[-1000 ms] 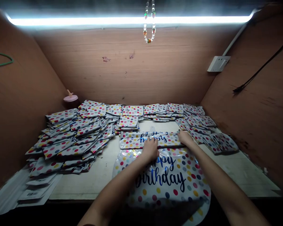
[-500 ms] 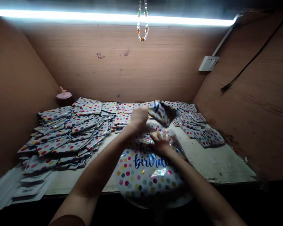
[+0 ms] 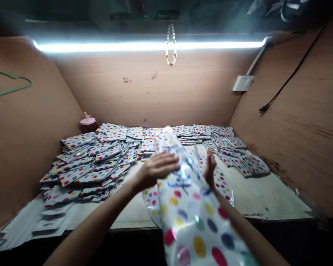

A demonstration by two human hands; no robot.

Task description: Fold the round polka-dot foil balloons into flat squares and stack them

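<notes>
A white foil balloon [image 3: 188, 210] with coloured dots and blue lettering rises toward me as a long, loosely folded strip, blurred by motion. My left hand [image 3: 159, 168] lies over its left edge with the fingers stretched flat across the foil; the thumb is hidden. On the strip's far right side, my right hand [image 3: 210, 166] is raised with fingers straight and palm turned inward. The strip covers part of that hand. Beneath, another dotted foil sheet [image 3: 223, 184] lies flat on the table [image 3: 249, 192]; whether it belongs to the same balloon I cannot tell.
Folded dotted balloons are heaped at left [image 3: 83, 173], with more stacks along the back and right [image 3: 252, 164]. White printed sheets [image 3: 52, 223] lie at the front left. A pink-lidded container [image 3: 88, 122] stands behind the heap. Wooden panels [image 3: 144, 96] enclose the table.
The dark-mouthed folded piece has left my left hand. That hand has come nearer, and a dotted strip now stands up before me. My right hand has lifted and moved right. The view has tilted up.
</notes>
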